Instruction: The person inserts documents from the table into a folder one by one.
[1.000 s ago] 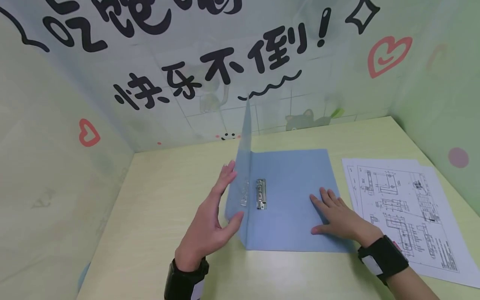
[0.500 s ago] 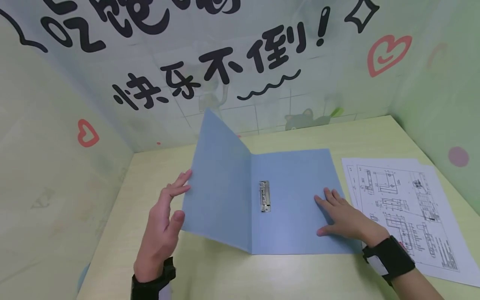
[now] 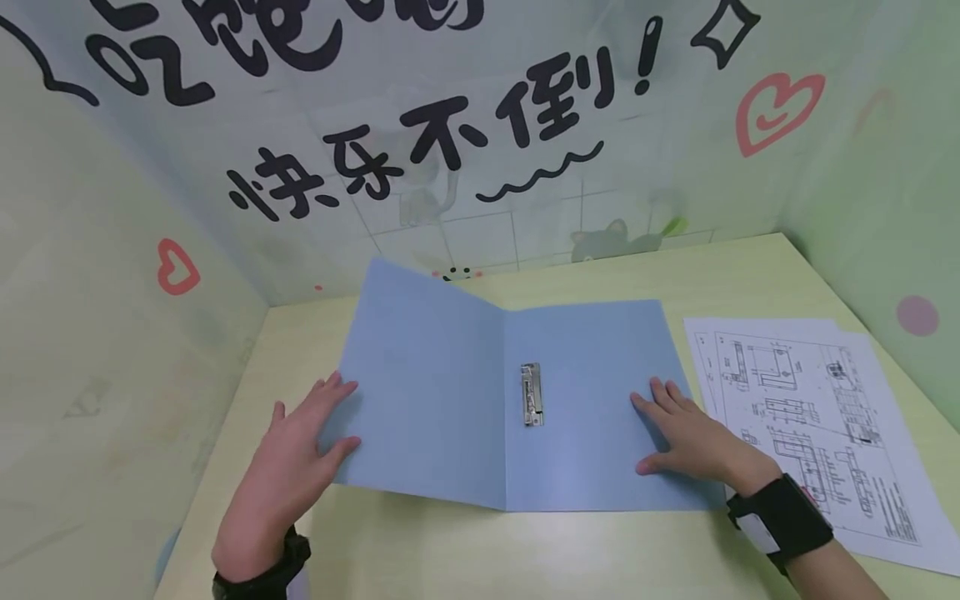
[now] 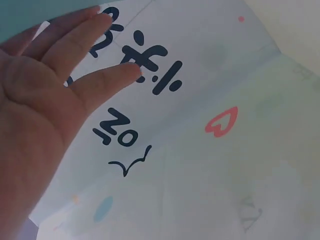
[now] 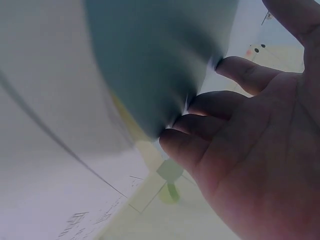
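A blue folder (image 3: pixel 480 429) is lying open on a table (image 3: pixel 420 562).
The left hand (image 3: pixel 288 471) is touching the raised left cover (image 3: pixel 427 383), the right hand (image 3: pixel 696 437) resting on the right cover (image 3: pixel 592 400), neither gripping. I'm judging the folder light, stiff, smooth, best taken by its outer edge (image 3: pixel 356 329), which the left hand is partly hiding; the workings of the clip (image 3: pixel 532 394) are looking too small to read.

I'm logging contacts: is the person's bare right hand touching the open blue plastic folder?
Touching: the right wrist view shows the right hand, fingertips meeting the blue plastic folder with dark contact shadows.
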{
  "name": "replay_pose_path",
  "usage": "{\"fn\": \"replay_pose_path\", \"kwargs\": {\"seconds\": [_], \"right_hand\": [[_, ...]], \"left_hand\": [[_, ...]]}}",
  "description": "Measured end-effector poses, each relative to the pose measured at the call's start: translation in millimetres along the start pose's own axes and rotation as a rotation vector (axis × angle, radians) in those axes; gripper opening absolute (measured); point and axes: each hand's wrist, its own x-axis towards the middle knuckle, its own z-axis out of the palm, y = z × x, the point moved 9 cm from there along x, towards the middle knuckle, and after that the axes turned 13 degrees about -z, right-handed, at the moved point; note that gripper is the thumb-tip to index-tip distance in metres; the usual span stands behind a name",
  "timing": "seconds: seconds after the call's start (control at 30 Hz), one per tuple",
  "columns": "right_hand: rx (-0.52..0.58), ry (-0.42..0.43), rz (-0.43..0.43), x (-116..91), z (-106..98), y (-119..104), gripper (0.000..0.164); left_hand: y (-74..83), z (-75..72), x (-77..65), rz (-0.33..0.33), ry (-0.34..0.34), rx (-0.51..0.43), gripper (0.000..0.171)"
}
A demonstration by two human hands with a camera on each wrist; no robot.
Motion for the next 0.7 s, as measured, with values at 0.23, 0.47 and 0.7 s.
{"fn": "replay_pose_path", "kwargs": {"seconds": [0.23,0.47,0.7], "right_hand": [[0.025,0.008,0.003,-1.1,0.9,1.5,0.1],[0.017,0.008,-0.003,-1.2,2.7,0.2,0.1],[0.0,0.017,0.001,-2.0,-2.0,-1.2,0.099]], "left_hand": [[-10.6,35.0,23.2,-0.088,-0.044,0.06,0.062],[-6.0,82.2,43.2,-0.07,-0.086,0.096,0.081],[5.7,126.8,57.5,-0.033,-0.107,0.139,0.089]]}}
